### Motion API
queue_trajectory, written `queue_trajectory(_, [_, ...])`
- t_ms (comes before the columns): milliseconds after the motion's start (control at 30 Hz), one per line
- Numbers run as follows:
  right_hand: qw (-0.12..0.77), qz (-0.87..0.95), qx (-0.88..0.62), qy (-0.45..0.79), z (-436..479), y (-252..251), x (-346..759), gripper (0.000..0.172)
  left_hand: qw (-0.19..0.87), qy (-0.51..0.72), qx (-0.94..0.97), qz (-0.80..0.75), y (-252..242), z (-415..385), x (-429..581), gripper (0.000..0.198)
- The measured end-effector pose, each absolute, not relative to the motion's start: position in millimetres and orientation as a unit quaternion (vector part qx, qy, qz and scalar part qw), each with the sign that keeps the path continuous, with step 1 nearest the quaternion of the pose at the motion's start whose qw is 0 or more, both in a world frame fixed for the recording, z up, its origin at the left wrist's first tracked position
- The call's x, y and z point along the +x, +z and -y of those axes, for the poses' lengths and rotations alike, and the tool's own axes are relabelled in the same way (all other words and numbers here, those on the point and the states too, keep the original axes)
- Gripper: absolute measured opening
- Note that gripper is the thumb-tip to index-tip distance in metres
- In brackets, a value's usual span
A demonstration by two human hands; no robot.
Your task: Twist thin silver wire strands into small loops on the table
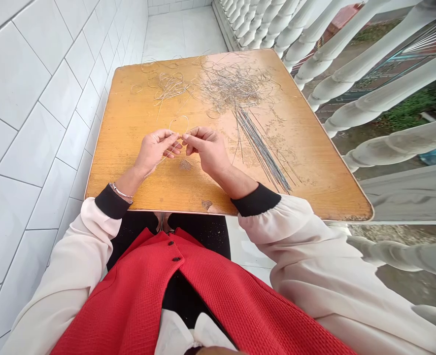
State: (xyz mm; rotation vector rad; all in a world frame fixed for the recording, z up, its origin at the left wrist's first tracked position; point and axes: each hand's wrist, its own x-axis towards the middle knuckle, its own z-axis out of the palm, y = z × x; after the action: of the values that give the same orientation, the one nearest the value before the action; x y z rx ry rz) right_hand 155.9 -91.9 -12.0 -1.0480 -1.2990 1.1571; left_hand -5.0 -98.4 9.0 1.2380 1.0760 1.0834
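Observation:
A thin pale wire (183, 118) bends into a loop above my fingertips, and its tail runs down past my left wrist. My left hand (156, 150) pinches this wire between thumb and fingers. Close against it, my right hand (208, 148) is also closed on the wire, the two sets of fingertips almost touching. Both hands are just above the near left part of the wooden table (125, 113). Right of my right hand lies a bundle of straight grey wires (262, 148). Exactly how the wire is crossed between my fingers is too small to make out.
A tangled heap of bent wires (238, 84) covers the far middle of the table, with a smaller pile of pale wire loops (171, 86) to its left. A white tiled wall (51, 113) stands on the left, a white balustrade (351, 79) on the right.

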Motion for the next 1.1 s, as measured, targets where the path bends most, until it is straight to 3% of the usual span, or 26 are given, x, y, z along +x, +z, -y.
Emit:
queue_trajectory(300, [0.513,0.582,-0.443,0.45,87,-13,160,0.02,0.565,0.444,0.53,-0.45,9,99,-6,0.027])
queue_trajectory(533, [0.522,0.645,-0.462,0.313,84,-10,168,0.02,0.615,0.372,0.544,-0.434,10,102,-6,0.03])
queue_trajectory(700, [0.482,0.711,-0.46,0.226,84,-9,175,0.018,0.627,0.37,0.542,-0.421,11,102,-7,0.018])
queue_trajectory(1100, [0.456,0.724,-0.504,0.119,84,-20,173,0.016,0.634,0.359,0.547,-0.411,8,101,-1,0.03])
